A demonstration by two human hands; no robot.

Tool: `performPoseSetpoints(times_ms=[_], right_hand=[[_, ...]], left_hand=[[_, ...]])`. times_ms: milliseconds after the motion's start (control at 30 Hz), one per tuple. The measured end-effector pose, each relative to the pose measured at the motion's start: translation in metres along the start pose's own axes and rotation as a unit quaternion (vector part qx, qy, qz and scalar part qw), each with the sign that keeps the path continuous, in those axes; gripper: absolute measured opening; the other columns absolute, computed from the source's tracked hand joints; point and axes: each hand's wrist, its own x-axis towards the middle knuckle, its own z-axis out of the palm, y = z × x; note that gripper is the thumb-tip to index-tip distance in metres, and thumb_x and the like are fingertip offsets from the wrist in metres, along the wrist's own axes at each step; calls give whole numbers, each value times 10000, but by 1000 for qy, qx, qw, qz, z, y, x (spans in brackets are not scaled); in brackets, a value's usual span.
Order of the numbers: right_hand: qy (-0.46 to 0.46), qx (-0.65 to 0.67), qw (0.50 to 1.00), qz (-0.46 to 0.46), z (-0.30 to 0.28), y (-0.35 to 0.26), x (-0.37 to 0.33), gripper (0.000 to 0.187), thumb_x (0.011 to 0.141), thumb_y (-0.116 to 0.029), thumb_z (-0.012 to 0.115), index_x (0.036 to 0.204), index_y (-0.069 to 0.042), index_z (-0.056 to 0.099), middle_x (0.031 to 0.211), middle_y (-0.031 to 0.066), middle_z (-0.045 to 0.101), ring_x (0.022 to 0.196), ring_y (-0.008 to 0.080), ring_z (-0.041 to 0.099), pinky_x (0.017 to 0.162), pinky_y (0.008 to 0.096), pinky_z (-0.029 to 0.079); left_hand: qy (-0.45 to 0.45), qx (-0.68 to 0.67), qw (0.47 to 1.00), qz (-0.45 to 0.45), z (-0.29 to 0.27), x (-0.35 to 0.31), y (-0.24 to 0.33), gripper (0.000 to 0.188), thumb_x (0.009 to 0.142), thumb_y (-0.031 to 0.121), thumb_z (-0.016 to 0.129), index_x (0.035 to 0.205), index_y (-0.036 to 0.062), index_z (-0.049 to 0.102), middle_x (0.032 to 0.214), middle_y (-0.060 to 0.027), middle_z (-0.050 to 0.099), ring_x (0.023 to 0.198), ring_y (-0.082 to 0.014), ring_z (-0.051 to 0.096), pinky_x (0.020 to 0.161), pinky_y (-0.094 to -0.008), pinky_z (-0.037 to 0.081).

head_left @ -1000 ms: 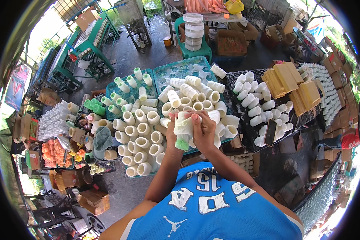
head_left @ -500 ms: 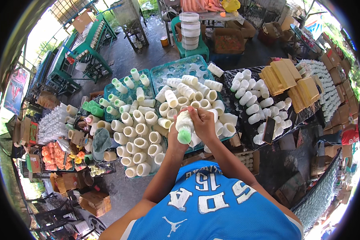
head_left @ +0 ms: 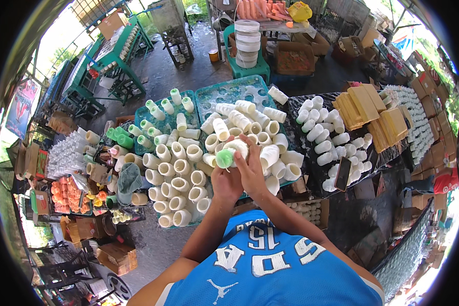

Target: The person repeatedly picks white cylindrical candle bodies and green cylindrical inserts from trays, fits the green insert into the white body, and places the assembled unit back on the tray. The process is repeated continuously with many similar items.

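Note:
Both my hands hold a white cylinder with a pale green end (head_left: 225, 158), its green end tipped up and toward the left. My left hand (head_left: 225, 182) is wrapped around it from below and the left, its fingers partly hidden. On the right side, my right hand (head_left: 252, 172) presses its thumb and fingers along the white body. Just beyond the hands lies a heap of ribbed, hollow white cylinders (head_left: 239, 120). More hollow white cylinders (head_left: 180, 185) stand mouth-up to the left of my left forearm.
Teal trays (head_left: 229, 92) carry white and green-ended cylinders (head_left: 187, 104). To the right, a black-covered table (head_left: 311, 168) bears white pieces, yellow blocks (head_left: 364, 109) and a phone (head_left: 342, 173). A green chair (head_left: 260, 71) with stacked white spools (head_left: 247, 45) stands beyond.
The held cylinder has turned, its green end moving up and left from pointing toward me. My right hand has shifted down along its right side. The view has moved slightly.

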Motion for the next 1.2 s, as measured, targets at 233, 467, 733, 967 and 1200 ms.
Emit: performPoseSetpoints(times_ms=[233,467,733,967,1200], right_hand=[[-10,-40,996,-77,-10,-20,0,446,1151,-250,497,1505,17,541,1390,218,592,1263,355,623,1088,426,491],[9,-155,974,-165,-20,-24,1,408,1156,-233,449,1393,39,641,1267,266,707,1171,439,699,1032,480,542],[-54,5,993,-104,-12,0,-3,623,1094,-285,584,1612,10,403,1545,186,466,1448,340,461,1231,440,345],[-65,123,990,-34,-11,-11,0,551,1153,-264,502,1604,38,403,1548,201,497,1438,289,494,1198,391,379],[39,-20,997,-57,-12,-13,-4,413,1176,-266,475,1369,50,659,1235,194,755,1115,242,729,971,357,563]], left_hand=[[-6,49,998,24,23,-2,7,588,1175,398,405,1666,75,366,1607,-138,516,1465,-280,523,1242,-443,404],[5,150,986,67,18,0,5,577,1178,427,401,1628,67,420,1602,-140,522,1436,-284,551,1215,-446,450],[-64,22,997,22,17,4,7,621,1166,444,429,1658,69,371,1646,-118,465,1524,-287,444,1268,-448,358],[-17,86,996,33,31,3,14,594,1174,404,415,1657,63,369,1594,-134,510,1443,-279,536,1205,-420,446],[38,102,993,37,4,7,4,485,1173,409,435,1525,87,525,1425,-138,638,1280,-277,662,1106,-443,549]])
